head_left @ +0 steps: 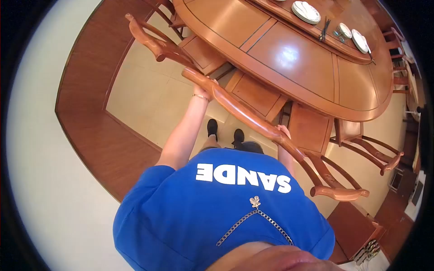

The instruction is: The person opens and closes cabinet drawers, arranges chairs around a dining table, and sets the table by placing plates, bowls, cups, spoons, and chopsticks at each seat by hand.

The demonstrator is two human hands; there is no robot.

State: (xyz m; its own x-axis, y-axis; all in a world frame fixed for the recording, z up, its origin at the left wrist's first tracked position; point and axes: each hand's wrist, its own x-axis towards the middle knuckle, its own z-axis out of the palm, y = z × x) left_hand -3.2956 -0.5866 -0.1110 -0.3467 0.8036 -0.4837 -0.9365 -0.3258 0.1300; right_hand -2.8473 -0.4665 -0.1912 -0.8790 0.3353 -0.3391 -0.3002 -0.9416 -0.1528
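Observation:
A wooden chair (239,108) with a glossy, curved top rail stands in front of me, its seat (257,92) partly under the round table's edge. My left hand (204,91) is closed on the rail near its left end, the fingers partly hidden behind the wood. Further along toward the other end, my right hand (283,132) wraps the same rail, with only some fingers showing. The chair's legs are mostly hidden.
The large round wooden table (298,63) carries stacked white plates (306,12) and dark chopsticks (324,29). Matching chairs flank mine, one at left (156,43) and one at right (337,192). Brown skirting (86,90) and a pale wall (36,113) bound the left side.

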